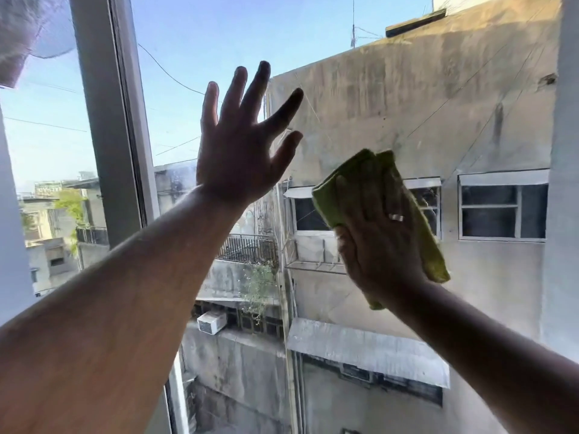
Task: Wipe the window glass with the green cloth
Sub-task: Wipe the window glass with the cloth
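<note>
The window glass (391, 98) fills most of the view, with buildings and sky behind it. My right hand (376, 233) presses a folded green cloth (335, 198) flat against the pane, right of centre; the cloth sticks out above, to the left of and below the hand. A ring shows on one finger. My left hand (241, 145) is raised to the left of the cloth with fingers spread, palm toward the glass, holding nothing. Whether it touches the pane I cannot tell.
A grey vertical window frame (106, 126) stands left of my left hand, with another pane (47, 145) beyond it. A white wall edge (564, 151) borders the right side. A pale blurred object (25, 29) hangs at the top left.
</note>
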A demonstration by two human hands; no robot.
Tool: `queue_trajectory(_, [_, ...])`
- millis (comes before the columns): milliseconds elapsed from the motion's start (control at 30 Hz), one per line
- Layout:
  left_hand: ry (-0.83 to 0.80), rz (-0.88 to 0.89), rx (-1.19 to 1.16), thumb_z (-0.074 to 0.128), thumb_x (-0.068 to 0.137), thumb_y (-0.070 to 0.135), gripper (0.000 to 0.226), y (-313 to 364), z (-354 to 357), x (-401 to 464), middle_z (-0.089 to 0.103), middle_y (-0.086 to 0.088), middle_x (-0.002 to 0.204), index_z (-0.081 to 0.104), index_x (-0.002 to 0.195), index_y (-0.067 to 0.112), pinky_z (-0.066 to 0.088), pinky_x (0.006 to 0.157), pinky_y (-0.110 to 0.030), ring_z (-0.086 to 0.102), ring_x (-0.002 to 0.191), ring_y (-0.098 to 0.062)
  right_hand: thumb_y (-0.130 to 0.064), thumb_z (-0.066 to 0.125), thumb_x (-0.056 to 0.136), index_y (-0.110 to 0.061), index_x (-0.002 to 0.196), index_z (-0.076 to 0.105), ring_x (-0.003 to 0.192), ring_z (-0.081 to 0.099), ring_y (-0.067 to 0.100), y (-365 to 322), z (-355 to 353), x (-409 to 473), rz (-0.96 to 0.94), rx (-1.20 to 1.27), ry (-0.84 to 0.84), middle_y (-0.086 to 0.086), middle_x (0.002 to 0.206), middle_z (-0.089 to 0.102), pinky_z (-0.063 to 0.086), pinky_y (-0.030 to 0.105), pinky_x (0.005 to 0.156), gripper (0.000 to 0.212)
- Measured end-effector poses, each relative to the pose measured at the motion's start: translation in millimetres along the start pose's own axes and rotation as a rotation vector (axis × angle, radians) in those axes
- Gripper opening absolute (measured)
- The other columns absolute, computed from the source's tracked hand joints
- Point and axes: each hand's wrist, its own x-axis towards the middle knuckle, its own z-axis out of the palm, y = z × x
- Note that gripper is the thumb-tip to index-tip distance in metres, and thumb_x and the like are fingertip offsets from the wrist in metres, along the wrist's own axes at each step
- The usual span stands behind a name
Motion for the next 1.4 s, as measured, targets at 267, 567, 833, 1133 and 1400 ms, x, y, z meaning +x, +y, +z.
queue_trajectory(267, [-0.004, 0.002, 0.019, 0.025, 0.103, 0.058, 0.055, -1, 1, -1, 0.019, -0.013, 0.168, 0.033, 0.154, 0.038, 0.01, 0.123, -0.06, 0.017, 0.155, -0.035, -0.043, 0.041, 0.094, -0.024, 0.159, 0.022, 0.15, 0.023, 0.038, 79, -1, -25, -0.257, -0.034, -0.063, 0.011, 0.164, 0.025, 0.027, 0.055, 0.12, 0.07])
queue_trajectory(567, [-0.001, 0.009, 0.04, 0.026, 0.104, 0.057, 0.054, 1, 3, -2, 0.022, -0.013, 0.167, 0.036, 0.153, 0.037, 0.013, 0.122, -0.062, 0.02, 0.154, -0.038, -0.028, 0.015, 0.104, -0.022, 0.16, 0.0, 0.155, 0.003, 0.044, 36, 2, -7, 0.084, -0.008, 0.048, 0.021, 0.167, 0.008, 0.014, 0.058, 0.125, 0.058])
queue_trajectory(833, [-0.007, 0.25, 0.033, 0.033, 0.102, 0.058, 0.059, 78, -2, 23, 0.028, -0.015, 0.165, 0.035, 0.154, 0.029, 0.013, 0.118, -0.067, 0.025, 0.15, -0.046, -0.039, 0.046, 0.1, -0.01, 0.153, 0.037, 0.151, 0.027, 0.039, 101, -17, -46, -0.08, 0.048, -0.045, 0.017, 0.161, 0.033, 0.032, 0.054, 0.12, 0.061])
queue_trajectory(1133, [-0.036, 0.236, 0.099, 0.027, 0.1, 0.063, 0.064, 96, 21, 27, 0.024, -0.016, 0.166, 0.027, 0.157, 0.032, 0.014, 0.119, -0.066, 0.026, 0.151, -0.041, -0.038, 0.043, 0.102, -0.023, 0.146, 0.046, 0.125, 0.058, 0.037, 149, -17, -102, -0.283, -0.047, -0.104, 0.013, 0.148, 0.053, 0.049, 0.046, 0.098, 0.046])
queue_trajectory(1400, [-0.057, 0.226, 0.13, 0.025, 0.1, 0.062, 0.065, 99, 17, 26, 0.023, -0.019, 0.166, 0.025, 0.157, 0.03, 0.014, 0.119, -0.066, 0.024, 0.151, -0.042, -0.035, 0.056, 0.093, -0.031, 0.144, 0.046, 0.119, 0.049, 0.028, 85, -5, -98, -0.102, 0.07, 0.031, 0.006, 0.138, 0.046, 0.042, 0.043, 0.09, 0.053])
